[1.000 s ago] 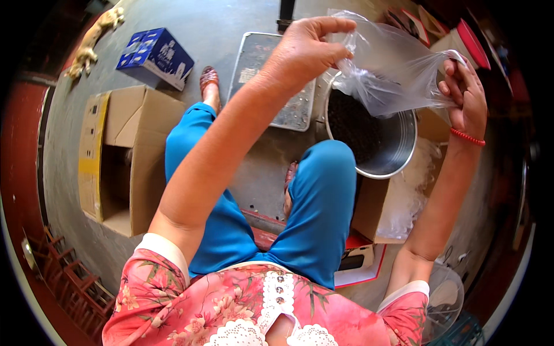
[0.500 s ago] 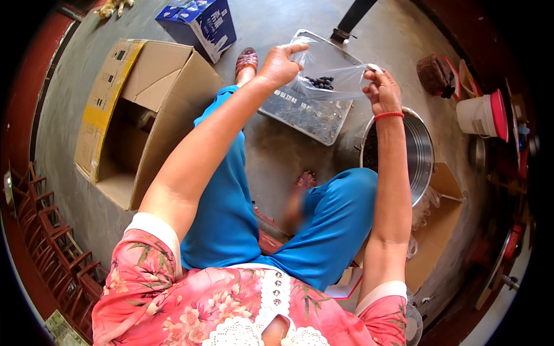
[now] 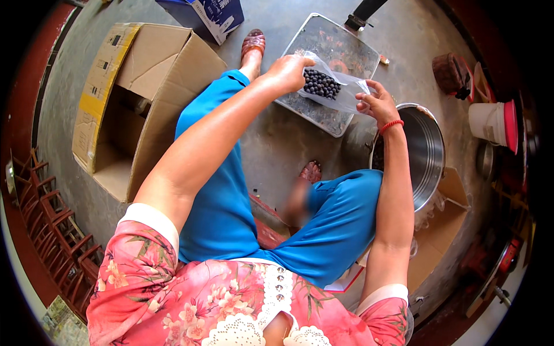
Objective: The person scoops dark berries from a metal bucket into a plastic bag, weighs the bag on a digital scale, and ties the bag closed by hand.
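Note:
A clear plastic bag (image 3: 349, 92) is stretched between my hands above a metal-rimmed flat platform (image 3: 333, 40), with a pile of small dark round items (image 3: 320, 85) inside it. My left hand (image 3: 288, 72) grips the bag's left edge. My right hand (image 3: 376, 102), with a red bead bracelet at the wrist, pinches the right edge. Right of my knee stands a large steel bucket (image 3: 421, 150), mostly hiding whatever dark contents it has behind my forearm.
An open cardboard box (image 3: 158, 69) lies left; a blue carton (image 3: 214, 20) is beyond it. A black post (image 3: 363, 12) stands behind the platform. Right are a white pail (image 3: 487, 121) and another box (image 3: 435, 242). Stacked wooden stools (image 3: 52, 225) line the lower left.
Both hands have come down from over the bucket to the platform, moving leftward with the bag. The dark items in the bag now show as a pile over the platform.

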`<state>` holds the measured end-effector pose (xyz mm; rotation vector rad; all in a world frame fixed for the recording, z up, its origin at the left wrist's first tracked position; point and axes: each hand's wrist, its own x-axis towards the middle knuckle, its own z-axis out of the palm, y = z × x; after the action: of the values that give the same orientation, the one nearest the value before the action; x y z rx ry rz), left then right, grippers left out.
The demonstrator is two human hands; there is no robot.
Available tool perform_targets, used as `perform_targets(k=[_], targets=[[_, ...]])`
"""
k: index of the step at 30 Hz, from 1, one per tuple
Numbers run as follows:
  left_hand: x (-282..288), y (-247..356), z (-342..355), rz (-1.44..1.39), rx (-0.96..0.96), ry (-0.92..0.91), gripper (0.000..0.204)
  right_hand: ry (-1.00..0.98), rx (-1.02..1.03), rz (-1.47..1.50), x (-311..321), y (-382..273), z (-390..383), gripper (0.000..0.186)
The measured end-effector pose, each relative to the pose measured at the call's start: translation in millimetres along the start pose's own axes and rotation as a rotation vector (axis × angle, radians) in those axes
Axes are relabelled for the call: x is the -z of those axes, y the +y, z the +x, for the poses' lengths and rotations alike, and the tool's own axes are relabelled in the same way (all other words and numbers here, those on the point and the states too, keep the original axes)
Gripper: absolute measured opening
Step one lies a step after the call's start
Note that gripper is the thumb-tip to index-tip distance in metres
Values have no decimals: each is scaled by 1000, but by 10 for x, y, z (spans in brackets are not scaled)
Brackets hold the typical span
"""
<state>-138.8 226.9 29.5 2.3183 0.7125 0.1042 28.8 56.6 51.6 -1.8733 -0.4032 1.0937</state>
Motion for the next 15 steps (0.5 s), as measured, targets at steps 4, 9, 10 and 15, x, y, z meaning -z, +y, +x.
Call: perform_targets(k=[4, 9, 10, 15], targets=[[-12, -13, 17, 59, -19, 23, 42, -51, 54, -60, 151, 101, 54, 44], [-33, -34, 55, 33, -74, 54, 33, -79, 148, -166, 204, 120, 84, 33], [-41, -60, 69, 40, -70, 46, 32, -55, 179, -191, 193, 105, 76, 31], [-80, 18, 111, 56, -90, 36, 32, 42, 226, -103, 300, 56, 5, 24]])
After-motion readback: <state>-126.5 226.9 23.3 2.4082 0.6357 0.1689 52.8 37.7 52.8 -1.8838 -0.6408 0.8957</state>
